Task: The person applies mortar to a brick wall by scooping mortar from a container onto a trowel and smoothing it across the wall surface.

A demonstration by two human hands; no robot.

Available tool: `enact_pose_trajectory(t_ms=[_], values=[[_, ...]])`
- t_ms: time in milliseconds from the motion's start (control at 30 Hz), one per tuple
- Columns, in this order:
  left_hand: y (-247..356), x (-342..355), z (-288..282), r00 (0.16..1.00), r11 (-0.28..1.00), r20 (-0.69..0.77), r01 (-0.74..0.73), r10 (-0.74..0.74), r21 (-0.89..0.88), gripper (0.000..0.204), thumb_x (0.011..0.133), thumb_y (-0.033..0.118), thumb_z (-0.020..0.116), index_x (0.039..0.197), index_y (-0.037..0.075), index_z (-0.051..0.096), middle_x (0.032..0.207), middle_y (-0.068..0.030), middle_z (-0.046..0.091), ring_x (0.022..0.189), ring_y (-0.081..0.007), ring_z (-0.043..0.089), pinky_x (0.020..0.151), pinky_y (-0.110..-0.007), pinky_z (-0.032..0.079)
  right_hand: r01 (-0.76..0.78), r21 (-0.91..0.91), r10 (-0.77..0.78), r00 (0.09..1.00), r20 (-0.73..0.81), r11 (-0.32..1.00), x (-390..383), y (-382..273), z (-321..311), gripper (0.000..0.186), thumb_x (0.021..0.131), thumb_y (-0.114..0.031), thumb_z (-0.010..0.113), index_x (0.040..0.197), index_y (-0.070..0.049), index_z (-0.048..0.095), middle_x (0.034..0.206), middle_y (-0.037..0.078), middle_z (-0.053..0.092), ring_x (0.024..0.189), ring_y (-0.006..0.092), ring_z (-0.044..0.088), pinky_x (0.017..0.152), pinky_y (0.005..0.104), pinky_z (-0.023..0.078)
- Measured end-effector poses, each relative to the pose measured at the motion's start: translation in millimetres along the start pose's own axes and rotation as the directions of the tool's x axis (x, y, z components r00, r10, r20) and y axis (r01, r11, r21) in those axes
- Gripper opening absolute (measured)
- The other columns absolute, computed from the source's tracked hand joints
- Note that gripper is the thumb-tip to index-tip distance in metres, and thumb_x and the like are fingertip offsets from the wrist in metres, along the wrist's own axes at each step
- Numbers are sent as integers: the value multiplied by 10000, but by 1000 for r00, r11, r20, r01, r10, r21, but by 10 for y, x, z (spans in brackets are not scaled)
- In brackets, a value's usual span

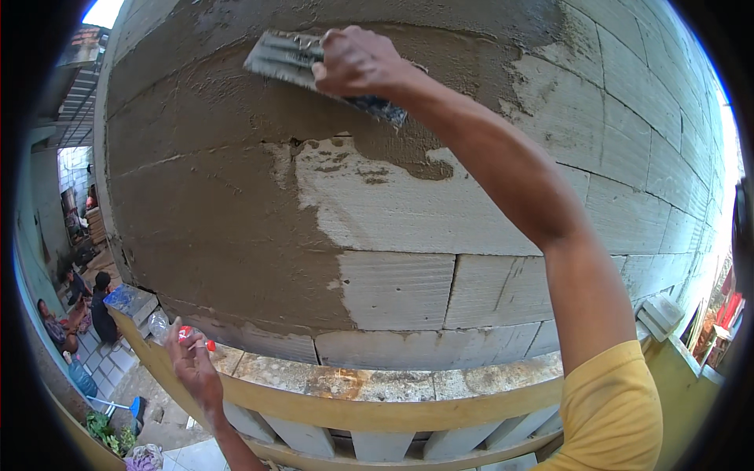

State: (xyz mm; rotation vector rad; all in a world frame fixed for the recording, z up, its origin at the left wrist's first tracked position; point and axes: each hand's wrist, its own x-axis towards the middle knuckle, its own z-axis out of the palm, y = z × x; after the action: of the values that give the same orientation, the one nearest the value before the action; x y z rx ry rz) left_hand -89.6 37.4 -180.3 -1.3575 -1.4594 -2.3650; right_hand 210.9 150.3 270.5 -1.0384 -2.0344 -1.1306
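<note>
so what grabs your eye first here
The right hand, raised at top centre, presses a trowel flat against wet brown plaster that covers the left half of a pale block wall. Lower left, the left hand rests on a yellow rail beside a plastic bottle.

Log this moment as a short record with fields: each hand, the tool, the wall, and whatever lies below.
right hand: raised, gripping a plastering trowel pressed flat against the wall
left hand: low, resting on the yellow wooden rail, beside a clear plastic bottle with a red cap
wall: pale blocks; wet brown mortar covers the left and upper part, right and lower blocks bare
sleeve: yellow, on the right arm
below: people sitting on tiled ground at far left
</note>
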Motion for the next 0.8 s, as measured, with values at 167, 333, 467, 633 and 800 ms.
enact_pose_trajectory(t_ms=[167,333,467,633,800], values=[[-98,83,-54,996,998,88,-8,2,65,476,962,-45,528,1433,26,528,1405,-105,516,990,-160,616,848,-319,541,-248,-134,202,937,-286,959,-228,1140,-360,401,1005,-412,564,953,-30,672,626,27,561,490,124,506,461,334,471],[-637,-1,-1312,998,936,-34,57,-48,347,519,906,-65,521,1419,13,536,1345,-120,551,964,-175,622,808,-317,526,-712,-92,618,660,-427,697,-927,3033,-972,546,983,-516,542,675,-79,650,636,71,599,576,190,571,551,412,446],[-1406,-1,-2938,972,779,-229,103,53,618,574,852,-111,484,1410,5,548,1337,-139,579,1171,-269,610,851,-336,502,-753,-14,579,518,-630,658,-1179,3617,-1134,602,919,-599,607,673,-54,678,659,95,643,634,241,617,621,440,489],[-1495,296,-3522,954,737,-259,67,149,672,549,890,-72,453,1423,20,540,1382,-140,579,1175,-268,595,878,-348,505,-529,231,577,738,-350,816,65,2792,-1132,590,869,-638,639,764,-63,724,743,123,665,699,216,627,635,411,500],[-977,819,-2468,981,854,-192,87,14,513,504,932,-54,477,1423,30,549,1362,-101,598,905,-147,590,821,-299,500,-438,187,476,805,-354,879,917,786,-844,426,832,-390,670,1022,-13,730,1041,229,702,1011,351,672,869,451,539]])
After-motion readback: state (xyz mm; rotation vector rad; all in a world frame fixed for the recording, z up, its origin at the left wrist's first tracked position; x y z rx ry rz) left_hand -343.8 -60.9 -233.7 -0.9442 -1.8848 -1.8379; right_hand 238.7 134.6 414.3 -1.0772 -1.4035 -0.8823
